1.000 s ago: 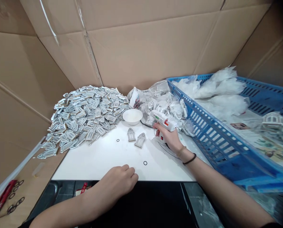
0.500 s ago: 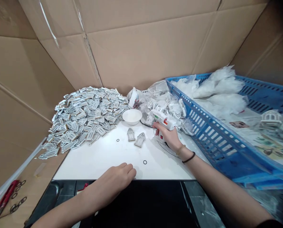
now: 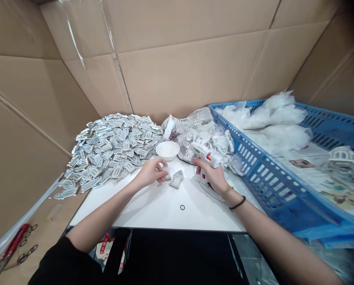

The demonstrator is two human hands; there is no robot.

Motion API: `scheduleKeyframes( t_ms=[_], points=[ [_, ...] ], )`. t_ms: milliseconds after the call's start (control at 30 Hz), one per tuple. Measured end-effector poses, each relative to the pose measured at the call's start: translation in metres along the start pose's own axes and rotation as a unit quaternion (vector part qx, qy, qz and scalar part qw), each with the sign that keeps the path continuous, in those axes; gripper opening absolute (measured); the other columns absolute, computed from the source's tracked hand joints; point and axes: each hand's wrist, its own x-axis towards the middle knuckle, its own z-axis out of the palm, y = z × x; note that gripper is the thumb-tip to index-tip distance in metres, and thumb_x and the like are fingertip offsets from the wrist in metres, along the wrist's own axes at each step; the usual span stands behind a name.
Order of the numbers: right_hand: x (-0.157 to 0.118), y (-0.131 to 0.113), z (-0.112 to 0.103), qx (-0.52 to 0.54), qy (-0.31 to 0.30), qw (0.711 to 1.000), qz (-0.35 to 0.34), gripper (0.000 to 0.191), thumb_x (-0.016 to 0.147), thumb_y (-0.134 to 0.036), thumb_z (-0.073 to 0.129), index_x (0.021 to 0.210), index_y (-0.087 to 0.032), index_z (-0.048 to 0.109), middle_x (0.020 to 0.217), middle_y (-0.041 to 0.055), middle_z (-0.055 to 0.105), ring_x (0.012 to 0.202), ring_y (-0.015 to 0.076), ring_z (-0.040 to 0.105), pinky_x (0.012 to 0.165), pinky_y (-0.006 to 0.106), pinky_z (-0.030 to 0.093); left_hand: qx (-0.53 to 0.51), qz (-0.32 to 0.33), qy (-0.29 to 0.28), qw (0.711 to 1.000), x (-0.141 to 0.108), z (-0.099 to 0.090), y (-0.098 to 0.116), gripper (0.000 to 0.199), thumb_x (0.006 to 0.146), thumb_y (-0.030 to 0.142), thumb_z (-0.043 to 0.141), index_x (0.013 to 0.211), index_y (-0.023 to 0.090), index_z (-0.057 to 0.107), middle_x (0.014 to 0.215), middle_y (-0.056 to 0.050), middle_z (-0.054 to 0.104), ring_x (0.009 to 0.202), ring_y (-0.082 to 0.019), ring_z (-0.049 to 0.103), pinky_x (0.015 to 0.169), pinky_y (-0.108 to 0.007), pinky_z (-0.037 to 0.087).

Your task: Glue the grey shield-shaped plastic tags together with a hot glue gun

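My right hand (image 3: 214, 176) is wrapped round the handle of a white hot glue gun (image 3: 205, 153), its nozzle toward the upper left. My left hand (image 3: 153, 171) is over the table with curved fingers and a gap between thumb and forefinger. It partly hides a grey, window-shaped piece (image 3: 167, 177) at its fingertips; whether it touches the piece I cannot tell. A second grey arched piece (image 3: 176, 179) lies flat just to the right. One small black ring (image 3: 182, 207) is nearer the table's front edge.
A large heap of arched pieces (image 3: 114, 146) covers the back left, beside a white bowl (image 3: 167, 150). Bagged white parts (image 3: 209, 136) lie behind the glue gun. A blue crate (image 3: 272, 174) stands right; red-handled snips (image 3: 15, 243) lie left. Cardboard walls (image 3: 195, 71) enclose the table (image 3: 153, 215).
My left hand has moved forward from the table's front edge to the left arched piece, its fingers loosening. The left black ring is now out of sight. My right hand keeps the glue gun.
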Motion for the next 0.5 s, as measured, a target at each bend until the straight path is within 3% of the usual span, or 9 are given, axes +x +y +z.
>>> scheduleKeyframes(
  t_ms=[133, 233, 300, 400, 500],
  points=[
    [-0.001, -0.002, 0.001, -0.008, -0.006, 1.0, -0.003, 0.029, 0.075, -0.047, 0.068, 0.069, -0.019, 0.065, 0.049, -0.0015, 0.056, 0.046, 0.0126, 0.047, 0.046, 0.025, 0.036, 0.022, 0.0, -0.003, 1.0, 0.005, -0.006, -0.01, 0.021, 0.085, 0.027, 0.066, 0.102, 0.016, 0.062, 0.067, 0.001, 0.065, 0.056, -0.014, 0.066, 0.053, -0.023, 0.055],
    [-0.001, -0.002, 0.001, -0.01, -0.012, 1.0, -0.01, 0.031, 0.076, -0.049, 0.068, 0.068, -0.018, 0.065, 0.048, -0.0018, 0.055, 0.046, 0.012, 0.046, 0.047, 0.025, 0.036, 0.098, 0.044, -0.032, 0.994, 0.005, -0.015, -0.008, 0.027, 0.095, 0.028, 0.051, 0.108, 0.016, 0.07, 0.081, -0.003, 0.064, 0.06, -0.011, 0.062, 0.053, -0.021, 0.051],
    [-0.001, -0.002, 0.0, -0.013, -0.014, 1.0, -0.011, 0.031, 0.076, -0.048, 0.068, 0.068, -0.018, 0.065, 0.049, -0.0017, 0.056, 0.046, 0.0119, 0.045, 0.047, 0.025, 0.035, 0.187, 0.105, -0.059, 0.975, 0.007, -0.021, -0.003, 0.034, 0.097, 0.023, 0.043, 0.11, 0.017, 0.074, 0.093, -0.007, 0.064, 0.07, -0.012, 0.062, 0.058, -0.022, 0.05],
    [0.0, -0.001, 0.0, -0.014, -0.01, 1.0, -0.001, 0.029, 0.076, -0.047, 0.068, 0.069, -0.019, 0.065, 0.049, -0.0017, 0.056, 0.045, 0.0124, 0.045, 0.045, 0.025, 0.034, 0.3, 0.197, -0.122, 0.925, 0.016, -0.03, 0.005, 0.032, 0.096, 0.019, 0.046, 0.104, 0.019, 0.076, 0.1, -0.008, 0.066, 0.088, -0.016, 0.063, 0.076, -0.025, 0.049],
    [0.001, 0.001, 0.0, -0.012, -0.012, 1.0, -0.001, 0.028, 0.076, -0.047, 0.068, 0.07, -0.02, 0.065, 0.049, -0.0016, 0.057, 0.044, 0.0127, 0.045, 0.044, 0.026, 0.033, 0.315, 0.203, -0.164, 0.912, 0.031, -0.033, 0.006, 0.019, 0.091, 0.019, 0.058, 0.101, 0.017, 0.074, 0.093, -0.005, 0.07, 0.085, -0.015, 0.063, 0.08, -0.025, 0.046]
  ],
)
